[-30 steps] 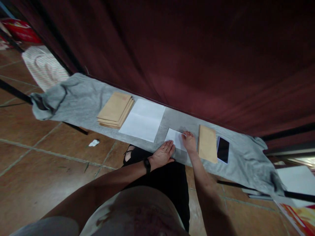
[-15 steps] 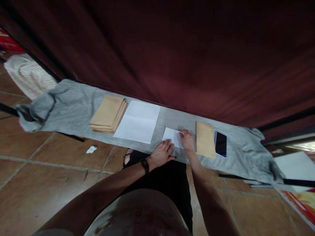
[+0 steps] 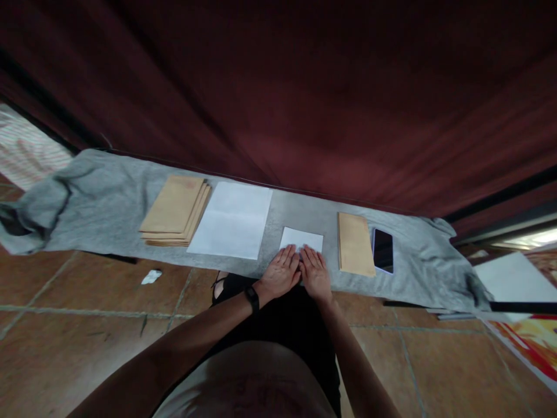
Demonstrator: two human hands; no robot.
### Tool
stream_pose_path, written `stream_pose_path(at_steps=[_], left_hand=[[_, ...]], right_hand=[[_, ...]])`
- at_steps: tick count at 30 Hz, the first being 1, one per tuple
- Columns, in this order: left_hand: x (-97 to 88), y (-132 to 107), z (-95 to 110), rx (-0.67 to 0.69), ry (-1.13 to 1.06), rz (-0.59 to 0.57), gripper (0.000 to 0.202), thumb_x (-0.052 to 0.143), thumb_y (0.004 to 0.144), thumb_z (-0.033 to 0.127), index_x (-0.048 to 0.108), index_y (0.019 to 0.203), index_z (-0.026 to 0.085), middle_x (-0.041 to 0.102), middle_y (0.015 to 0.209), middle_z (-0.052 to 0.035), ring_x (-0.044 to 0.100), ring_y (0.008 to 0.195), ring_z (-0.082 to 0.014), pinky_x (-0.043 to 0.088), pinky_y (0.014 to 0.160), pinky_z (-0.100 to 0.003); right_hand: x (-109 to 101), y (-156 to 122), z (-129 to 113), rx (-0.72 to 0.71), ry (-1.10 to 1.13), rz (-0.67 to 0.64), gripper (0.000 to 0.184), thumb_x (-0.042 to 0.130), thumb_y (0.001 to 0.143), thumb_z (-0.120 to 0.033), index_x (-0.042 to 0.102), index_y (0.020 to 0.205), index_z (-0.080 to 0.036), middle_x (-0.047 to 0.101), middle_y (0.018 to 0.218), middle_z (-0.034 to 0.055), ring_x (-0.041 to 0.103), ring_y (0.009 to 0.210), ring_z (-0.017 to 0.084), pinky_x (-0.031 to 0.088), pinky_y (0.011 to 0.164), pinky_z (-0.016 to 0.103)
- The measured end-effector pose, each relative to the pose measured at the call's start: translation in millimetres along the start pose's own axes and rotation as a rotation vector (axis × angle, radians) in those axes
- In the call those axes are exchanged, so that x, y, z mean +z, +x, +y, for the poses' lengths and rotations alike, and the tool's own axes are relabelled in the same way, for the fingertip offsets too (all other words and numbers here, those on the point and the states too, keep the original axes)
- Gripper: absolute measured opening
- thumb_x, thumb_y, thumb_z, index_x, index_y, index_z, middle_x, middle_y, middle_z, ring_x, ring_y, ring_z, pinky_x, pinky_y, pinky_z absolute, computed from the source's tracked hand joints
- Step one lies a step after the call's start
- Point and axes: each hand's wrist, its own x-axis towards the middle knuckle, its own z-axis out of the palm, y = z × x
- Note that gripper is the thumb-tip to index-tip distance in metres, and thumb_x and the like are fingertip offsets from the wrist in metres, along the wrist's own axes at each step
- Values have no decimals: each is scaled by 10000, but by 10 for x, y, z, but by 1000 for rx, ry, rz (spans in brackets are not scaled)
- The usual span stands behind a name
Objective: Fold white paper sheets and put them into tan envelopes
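Observation:
A small folded sheet of white paper (image 3: pixel 301 237) lies flat on the grey cloth in front of me. My left hand (image 3: pixel 281 273) rests on its near left part, fingers stretched out and palm down. Beside it, my right hand (image 3: pixel 315 273) lies flat on the near right part, the fingers of both hands close together. The paper's near edge is hidden under them. Left of the hands is a larger stack of white sheets (image 3: pixel 232 220), and to the right lie brown envelopes (image 3: pixel 355 244).
A pile of several brown envelopes (image 3: pixel 173 206) sits farther left. At the right is a phone (image 3: pixel 383 251) with a dark screen. Grey cloth (image 3: pixel 108 197) covers the narrow table, and a dark red curtain (image 3: pixel 278 104) hangs along its far side.
My right hand has come off the paper's right edge and moved left and nearer, flattening beside my left hand. The view has shifted slightly.

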Motion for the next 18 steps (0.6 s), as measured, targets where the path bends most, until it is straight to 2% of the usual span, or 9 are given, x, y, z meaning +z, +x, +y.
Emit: stream_pose_path(at_steps=[6,12,18], left_hand=[[8,5,-71,25,-11,1,642,424,973,382,310,1519,64,244,1614,-211,181,1515,-300,184,1226,-489],[-23,-2,-98,47,-3,-17,705,441,978,450,282,1524,33,239,1609,-233,172,1516,-305,172,1232,-478],[-25,-25,-161,49,20,-14,745,430,977,515,274,1526,36,263,1605,-221,152,1523,-289,168,1242,-475]], right_hand=[[-14,-68,-17,-11,-90,-5,505,365,1035,-312,381,1522,-181,365,1581,106,339,1466,242,236,1216,474],[9,-144,22,-12,-121,26,531,379,1035,-327,326,1546,-195,333,1595,122,333,1467,255,256,1198,500],[-12,-240,72,11,-139,65,565,387,1035,-363,306,1551,-146,337,1588,153,318,1471,273,251,1196,507]])
